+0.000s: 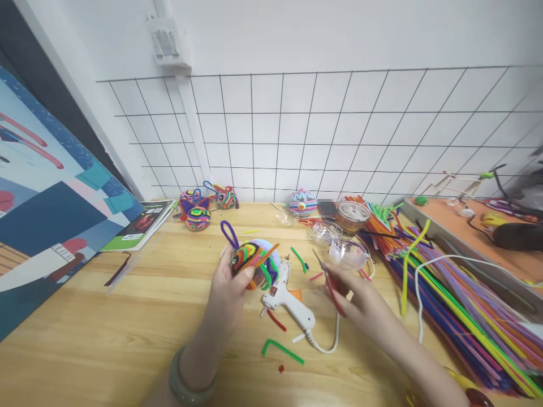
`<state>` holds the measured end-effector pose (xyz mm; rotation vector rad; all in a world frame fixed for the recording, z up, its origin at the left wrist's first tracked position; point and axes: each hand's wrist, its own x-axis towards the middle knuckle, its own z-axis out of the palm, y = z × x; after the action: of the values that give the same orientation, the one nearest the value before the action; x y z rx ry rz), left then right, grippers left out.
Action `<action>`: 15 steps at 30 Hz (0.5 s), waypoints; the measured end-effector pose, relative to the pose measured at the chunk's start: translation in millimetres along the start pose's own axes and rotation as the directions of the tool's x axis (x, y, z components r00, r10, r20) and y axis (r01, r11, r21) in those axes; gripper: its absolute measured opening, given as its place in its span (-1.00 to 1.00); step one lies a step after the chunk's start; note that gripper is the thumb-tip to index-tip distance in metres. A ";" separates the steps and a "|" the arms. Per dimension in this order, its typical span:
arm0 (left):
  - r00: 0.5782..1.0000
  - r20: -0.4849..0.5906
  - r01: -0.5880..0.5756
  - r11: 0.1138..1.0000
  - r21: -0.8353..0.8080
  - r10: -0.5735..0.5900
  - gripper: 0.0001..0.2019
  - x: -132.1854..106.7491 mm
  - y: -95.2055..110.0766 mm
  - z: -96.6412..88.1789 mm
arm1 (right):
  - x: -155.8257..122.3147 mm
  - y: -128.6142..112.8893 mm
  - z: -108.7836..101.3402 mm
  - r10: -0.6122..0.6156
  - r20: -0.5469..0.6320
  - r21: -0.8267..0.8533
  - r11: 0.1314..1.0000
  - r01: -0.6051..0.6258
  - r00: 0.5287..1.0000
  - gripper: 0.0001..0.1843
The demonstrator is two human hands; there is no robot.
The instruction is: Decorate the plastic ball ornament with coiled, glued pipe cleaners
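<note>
Two hands: held over table (127, 328).
Left hand (227, 288): fingers closed around striped ball (250, 257), above glue gun (288, 299).
Right hand (360, 299): fingers wrapped on red snips (331, 282).
Progress: ball mostly wrapped; ends left loose.

Multicoloured pipe-cleaner ball (253, 261) held above table, red-handled scissors (328, 280) tips up

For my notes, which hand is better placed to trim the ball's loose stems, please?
Probably the right hand: it holds the cutters, tips toward the ball, which the left hand grips.
</note>
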<state>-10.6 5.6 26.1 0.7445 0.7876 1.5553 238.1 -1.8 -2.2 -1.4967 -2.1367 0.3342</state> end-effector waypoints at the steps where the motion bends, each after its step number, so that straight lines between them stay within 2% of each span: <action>1: 1.000 0.000 -0.007 1.000 0.030 0.007 -0.42 -0.8 -2.4 -0.1 | -2.5 -9.5 2.0 -0.045 -0.022 0.099 0.994 0.047 0.999 -0.66; 4: 1.000 0.020 -0.005 0.995 0.096 0.003 -0.39 -3.6 -9.8 -0.9 | -10.6 -31.4 6.2 -0.153 -0.008 0.178 0.972 0.152 0.988 -0.61; 6: 0.999 0.035 -0.001 0.993 0.120 -0.004 -0.37 -5.4 -13.7 -1.0 | -14.4 -39.8 6.8 -0.185 0.010 0.135 0.974 0.182 0.983 -0.58; 10: 0.999 0.037 -0.002 0.981 0.195 -0.005 -0.36 -7.7 -17.6 1.9 | -15.5 -47.9 6.6 -0.192 0.032 0.021 0.981 0.191 0.981 -0.69; 15: 0.999 0.052 -0.006 0.954 0.301 -0.010 -0.33 -10.0 -18.0 8.9 | -13.3 -49.4 10.5 -0.283 -0.068 -0.104 0.956 0.275 0.957 -0.73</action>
<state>7.9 -2.0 16.0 1.0024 0.9986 1.4232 196.4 -31.3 8.8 -1.2101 -2.2849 0.0709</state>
